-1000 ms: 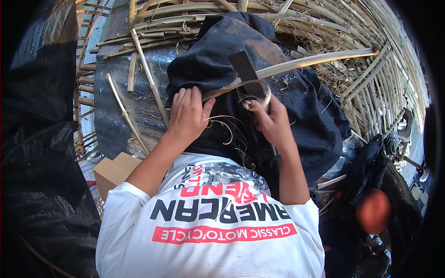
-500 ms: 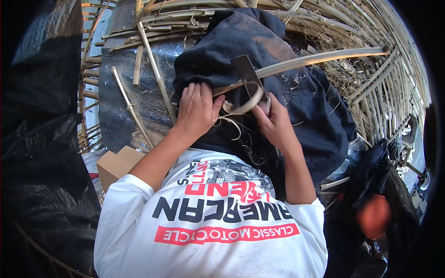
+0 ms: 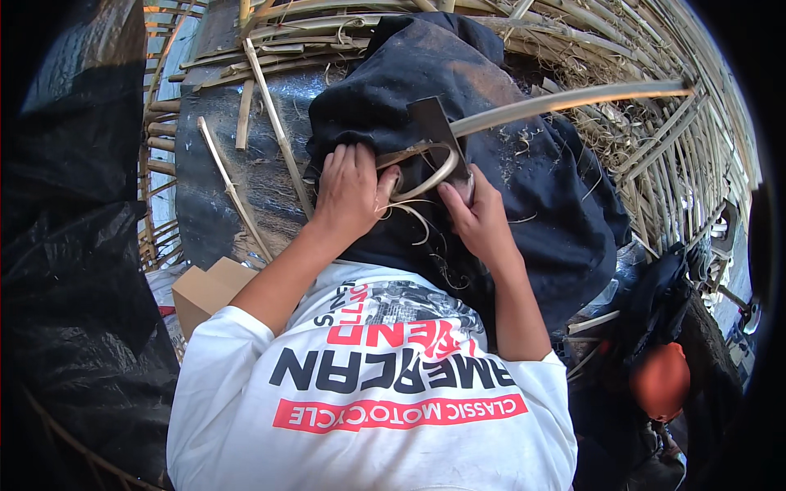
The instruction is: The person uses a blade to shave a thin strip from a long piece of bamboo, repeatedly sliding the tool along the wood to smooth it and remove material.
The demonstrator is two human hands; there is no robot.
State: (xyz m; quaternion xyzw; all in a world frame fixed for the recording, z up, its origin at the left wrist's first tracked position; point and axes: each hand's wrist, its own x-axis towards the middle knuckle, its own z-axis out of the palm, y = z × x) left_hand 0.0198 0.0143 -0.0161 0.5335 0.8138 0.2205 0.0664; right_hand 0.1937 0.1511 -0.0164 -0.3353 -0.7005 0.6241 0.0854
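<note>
A pale bamboo strip [image 3: 565, 105] stretches from my left hand [image 3: 347, 192] to the far right, across the dark cloth [image 3: 536, 176] over my lap. My left hand is closed on the strip's near end. In my right hand [image 3: 479, 214] is a knife with a wide dark blade [image 3: 430, 119]; the fingers wrap round its handle, mostly hidden. The blade crosses the strip and touches it. A long shaving [image 3: 447, 168] curls back from the blade towards my left thumb. A thinner curl [image 3: 417, 219] hangs below that thumb.
Loose bamboo sticks [image 3: 274, 123] lie at the left on a dark sheet [image 3: 205, 106]. Split bamboo lengths [image 3: 573, 45] and heaped shavings [image 3: 589, 106] fill the far side. A cardboard box [image 3: 209, 286] stands by my left elbow. At the lower right, a person in orange [image 3: 660, 382] is nearby.
My right hand and the knife handle have shifted slightly towards me and left. The shaving's loop has changed shape, and the strip's far end has slid slightly right.
</note>
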